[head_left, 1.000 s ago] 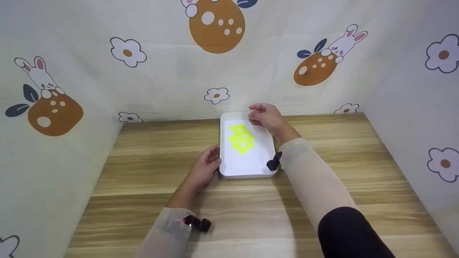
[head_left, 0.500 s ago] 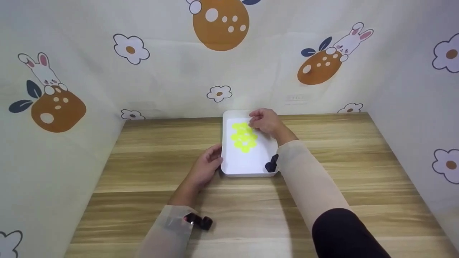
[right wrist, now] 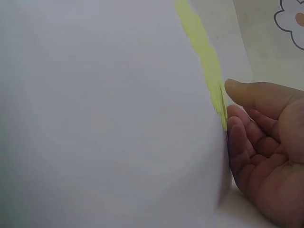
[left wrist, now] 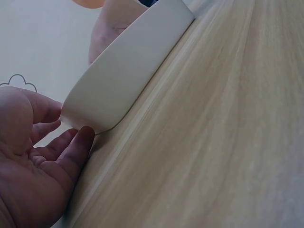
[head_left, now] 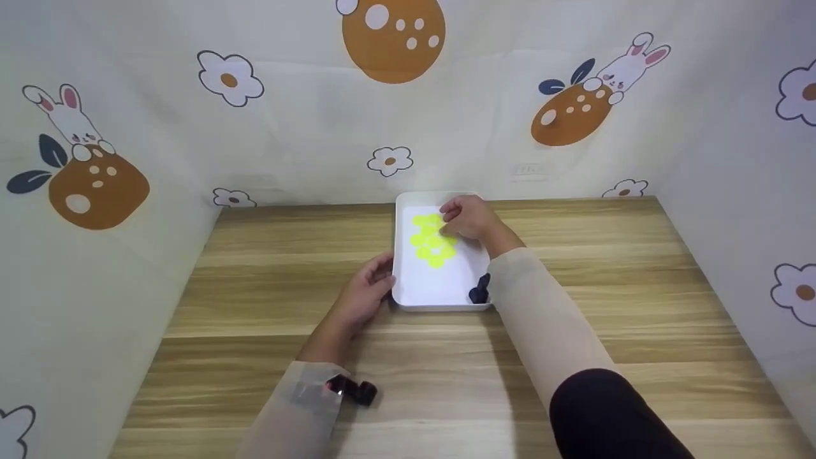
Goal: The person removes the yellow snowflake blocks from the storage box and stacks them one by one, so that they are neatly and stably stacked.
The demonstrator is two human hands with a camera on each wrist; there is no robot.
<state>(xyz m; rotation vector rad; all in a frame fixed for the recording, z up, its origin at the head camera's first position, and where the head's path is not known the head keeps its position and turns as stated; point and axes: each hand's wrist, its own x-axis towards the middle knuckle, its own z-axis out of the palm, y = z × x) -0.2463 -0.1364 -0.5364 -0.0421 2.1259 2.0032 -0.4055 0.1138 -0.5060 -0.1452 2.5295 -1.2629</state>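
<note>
Head: near the bench's (head_left: 255, 299) far edge, the white tray (head_left: 424, 288) carries yellow flowers (head_left: 422, 241), probably thin, light, best pinched by the rim. Left wrist: the left hand (left wrist: 33, 161), fingers relaxed, touches the tray. Right wrist: the right hand (right wrist: 270, 147) meets the flowers; whether it pinches one, I cannot tell.

Pale beige thin left sleeve (head_left: 290, 417), matching pale beige right forearm sleeve (head_left: 551, 319), black fabric upper sleeve (head_left: 612, 411); small black rounded left-wrist device (head_left: 358, 391), red glint; black right-wrist device (head_left: 479, 292)

Pale rabbit-print walls (head_left: 306, 134) enclose a wood-grain tabletop (head_left: 268, 299).
</note>
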